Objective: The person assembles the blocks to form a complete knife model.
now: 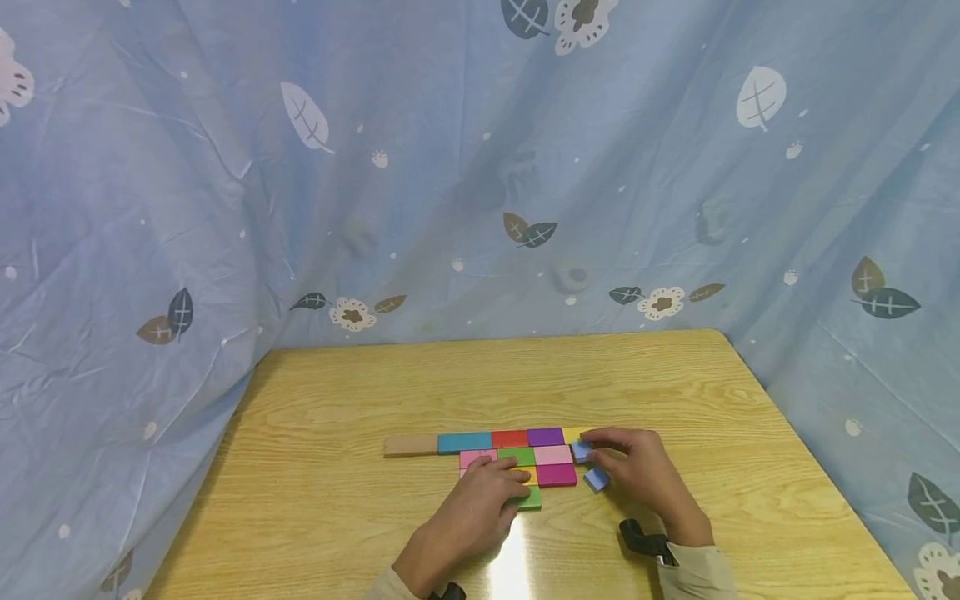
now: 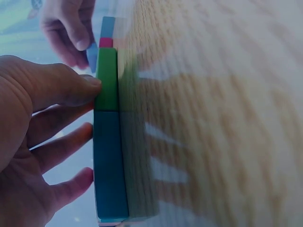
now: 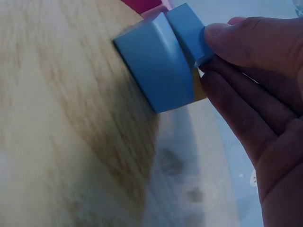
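My right hand (image 1: 645, 475) pinches a small light blue block (image 3: 188, 30) between thumb and fingers, at the right end of the rows of flat colored blocks. A second light blue block (image 1: 597, 479) lies turned at an angle on the table, just nearer to me. Over the left part of the rows rests my left hand (image 1: 483, 508), fingers spread and touching the blocks. Its thumb tip is at the edge of a green block (image 2: 107, 78), beside a dark blue block (image 2: 110, 163). Some blocks are hidden under this hand.
The far row runs from a tan block (image 1: 410, 446) through blue, red and purple to a yellow block (image 1: 573, 434). Pink and magenta blocks (image 1: 557, 475) lie in the nearer rows. The wooden table (image 1: 315, 508) meets a blue patterned curtain (image 1: 450, 167) behind and at the sides.
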Tool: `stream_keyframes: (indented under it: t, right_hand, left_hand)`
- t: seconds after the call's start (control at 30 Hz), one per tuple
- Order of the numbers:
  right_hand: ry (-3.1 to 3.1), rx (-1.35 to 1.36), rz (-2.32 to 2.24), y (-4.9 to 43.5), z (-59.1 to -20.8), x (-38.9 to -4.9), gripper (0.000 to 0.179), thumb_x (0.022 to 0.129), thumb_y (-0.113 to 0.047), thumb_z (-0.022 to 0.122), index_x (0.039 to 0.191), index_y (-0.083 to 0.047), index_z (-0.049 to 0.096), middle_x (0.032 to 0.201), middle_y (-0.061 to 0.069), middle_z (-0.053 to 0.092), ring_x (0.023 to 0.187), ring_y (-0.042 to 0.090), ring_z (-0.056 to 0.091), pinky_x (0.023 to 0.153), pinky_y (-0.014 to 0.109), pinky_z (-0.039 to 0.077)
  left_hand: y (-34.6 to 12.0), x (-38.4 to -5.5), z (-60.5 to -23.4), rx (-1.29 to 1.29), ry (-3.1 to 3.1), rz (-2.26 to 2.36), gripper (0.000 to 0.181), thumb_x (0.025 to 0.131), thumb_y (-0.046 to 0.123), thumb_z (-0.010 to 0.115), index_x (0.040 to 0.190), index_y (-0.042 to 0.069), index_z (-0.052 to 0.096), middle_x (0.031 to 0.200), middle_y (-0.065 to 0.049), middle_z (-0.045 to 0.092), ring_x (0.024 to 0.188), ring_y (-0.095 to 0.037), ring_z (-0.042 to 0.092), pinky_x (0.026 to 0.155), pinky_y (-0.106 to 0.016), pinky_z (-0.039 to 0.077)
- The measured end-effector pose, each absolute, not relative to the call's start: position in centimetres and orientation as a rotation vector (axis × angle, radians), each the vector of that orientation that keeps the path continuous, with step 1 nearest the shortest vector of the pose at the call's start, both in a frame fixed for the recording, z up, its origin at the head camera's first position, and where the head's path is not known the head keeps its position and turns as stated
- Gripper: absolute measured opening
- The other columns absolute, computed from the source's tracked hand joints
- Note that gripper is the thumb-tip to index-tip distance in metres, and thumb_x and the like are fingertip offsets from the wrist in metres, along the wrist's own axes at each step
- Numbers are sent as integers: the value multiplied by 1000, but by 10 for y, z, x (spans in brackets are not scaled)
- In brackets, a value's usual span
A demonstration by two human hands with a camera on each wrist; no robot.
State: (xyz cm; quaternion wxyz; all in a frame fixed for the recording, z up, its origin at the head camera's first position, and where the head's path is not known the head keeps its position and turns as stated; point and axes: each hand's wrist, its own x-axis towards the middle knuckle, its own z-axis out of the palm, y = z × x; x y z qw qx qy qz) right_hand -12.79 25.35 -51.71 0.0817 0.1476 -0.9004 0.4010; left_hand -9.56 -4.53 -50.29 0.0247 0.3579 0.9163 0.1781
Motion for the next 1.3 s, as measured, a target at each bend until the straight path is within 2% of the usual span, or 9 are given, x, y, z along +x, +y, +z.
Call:
stream_keyframes:
  t: [0.17, 0.53, 0.73, 1.1, 1.3]
  right_hand:
    - [-2747, 465, 1116, 253, -515, -129, 25, 90, -1, 88, 112, -13, 86, 111, 1, 84, 106, 26, 82, 90, 40, 69]
    - [-2758, 579, 952, 250, -512, -135, 29, 83, 2, 91, 107, -14, 85, 105, -5, 84, 98, 14, 80, 89, 39, 68]
    - [-2774, 616, 913, 248, -512, -138, 28, 82, 1, 92, 106, -13, 85, 103, -4, 84, 95, 14, 80, 88, 41, 68]
    - [-2742, 613, 947, 249, -513, -136, 28, 83, -1, 93, 108, -12, 85, 106, -3, 84, 98, 17, 81, 89, 42, 68]
    - [-2663, 552, 1184, 260, -517, -131, 30, 86, -5, 93, 114, -11, 85, 113, -1, 84, 107, 20, 81, 94, 38, 69]
  left_hand:
    - [-45, -95, -503, 1105, 2842, 545, 27, 103, 11, 70, 123, 22, 85, 139, 8, 76, 144, -21, 63, 125, -56, 47]
    - [-46, -95, -505, 1091, 2856, 558, 27, 102, 10, 71, 122, 21, 85, 141, 8, 75, 146, -20, 61, 126, -55, 47]
    - [-45, -95, -505, 1091, 2851, 561, 28, 101, 10, 71, 122, 21, 85, 141, 8, 75, 146, -20, 62, 125, -55, 47]
    - [-45, -94, -504, 1108, 2863, 574, 27, 100, 8, 72, 120, 21, 86, 138, 7, 77, 144, -21, 64, 123, -57, 49]
    - [-45, -94, -502, 1095, 2836, 575, 27, 102, 10, 72, 122, 21, 85, 139, 7, 76, 145, -22, 63, 125, -56, 47]
